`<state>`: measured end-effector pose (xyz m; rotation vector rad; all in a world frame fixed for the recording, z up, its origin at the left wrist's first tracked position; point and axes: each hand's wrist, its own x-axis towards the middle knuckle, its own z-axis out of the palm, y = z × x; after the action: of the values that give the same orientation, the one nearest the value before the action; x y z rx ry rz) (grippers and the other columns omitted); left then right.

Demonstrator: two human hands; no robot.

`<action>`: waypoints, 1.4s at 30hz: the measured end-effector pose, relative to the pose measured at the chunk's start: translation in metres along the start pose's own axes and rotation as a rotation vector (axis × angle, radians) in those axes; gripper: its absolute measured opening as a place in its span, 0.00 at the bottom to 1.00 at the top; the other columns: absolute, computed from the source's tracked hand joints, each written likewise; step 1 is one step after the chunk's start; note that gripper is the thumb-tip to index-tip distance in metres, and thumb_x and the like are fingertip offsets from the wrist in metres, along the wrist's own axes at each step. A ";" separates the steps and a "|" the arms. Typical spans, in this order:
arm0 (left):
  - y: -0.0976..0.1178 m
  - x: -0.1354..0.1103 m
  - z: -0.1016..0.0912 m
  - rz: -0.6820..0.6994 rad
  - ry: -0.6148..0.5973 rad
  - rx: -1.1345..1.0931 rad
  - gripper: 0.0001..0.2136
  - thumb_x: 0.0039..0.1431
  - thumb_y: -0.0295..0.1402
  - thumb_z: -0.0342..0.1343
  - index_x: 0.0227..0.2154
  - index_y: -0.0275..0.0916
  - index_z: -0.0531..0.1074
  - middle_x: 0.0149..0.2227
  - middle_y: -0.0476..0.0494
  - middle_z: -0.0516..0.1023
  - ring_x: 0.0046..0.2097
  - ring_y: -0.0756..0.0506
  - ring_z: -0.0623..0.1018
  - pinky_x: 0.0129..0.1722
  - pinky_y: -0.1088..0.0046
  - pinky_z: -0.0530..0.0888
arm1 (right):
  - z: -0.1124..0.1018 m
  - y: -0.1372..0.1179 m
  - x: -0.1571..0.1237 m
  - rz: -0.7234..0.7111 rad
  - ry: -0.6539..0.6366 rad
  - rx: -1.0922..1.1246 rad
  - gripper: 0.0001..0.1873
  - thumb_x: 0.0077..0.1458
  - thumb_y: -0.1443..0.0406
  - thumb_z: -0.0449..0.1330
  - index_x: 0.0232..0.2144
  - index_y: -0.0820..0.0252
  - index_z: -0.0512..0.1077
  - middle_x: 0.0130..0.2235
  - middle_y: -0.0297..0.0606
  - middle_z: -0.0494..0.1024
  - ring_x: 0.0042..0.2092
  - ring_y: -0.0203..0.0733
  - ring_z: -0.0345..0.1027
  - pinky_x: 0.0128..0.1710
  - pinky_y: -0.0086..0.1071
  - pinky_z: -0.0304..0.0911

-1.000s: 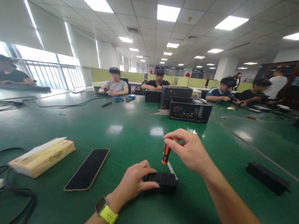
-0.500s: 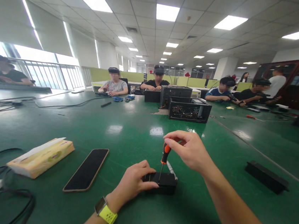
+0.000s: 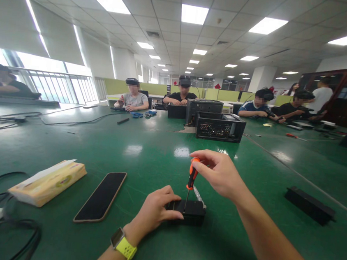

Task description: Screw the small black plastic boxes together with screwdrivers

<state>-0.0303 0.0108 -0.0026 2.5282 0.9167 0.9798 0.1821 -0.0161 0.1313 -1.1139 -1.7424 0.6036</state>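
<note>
In front of me a small black box-shaped part [image 3: 194, 215] lies on the green table. My left hand [image 3: 161, 206] grips its left end between thumb and fingers; a yellow-strapped watch is on that wrist. My right hand [image 3: 218, 172] holds an orange and black screwdriver [image 3: 191, 175] by the top of its handle. The screwdriver stands nearly upright, its tip down on the black part close to my left thumb. Whatever the tip touches is too small to make out. A clear, thin piece [image 3: 199, 197] shows behind the part.
Left of my hands lie a phone [image 3: 101, 199] and a tissue pack [image 3: 48, 183], with dark cables [image 3: 34, 227] beyond. A long black piece [image 3: 310, 205] lies at the right. Farther back stands an open black computer case [image 3: 220, 128]. Several people sit around the table.
The screwdriver's handle has turned slightly between my right fingers, showing more orange on top. My left hand and the black part have stayed in place.
</note>
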 end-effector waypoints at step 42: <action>-0.002 0.001 0.001 0.001 0.010 0.013 0.33 0.52 0.63 0.51 0.38 0.36 0.81 0.29 0.45 0.72 0.31 0.46 0.73 0.30 0.74 0.67 | 0.000 0.004 0.001 -0.039 0.035 -0.093 0.11 0.56 0.66 0.57 0.40 0.60 0.77 0.37 0.38 0.83 0.36 0.41 0.76 0.36 0.32 0.69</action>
<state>-0.0304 0.0128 -0.0037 2.5371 0.9275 0.9914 0.1832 -0.0135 0.1288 -1.1454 -1.7729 0.4804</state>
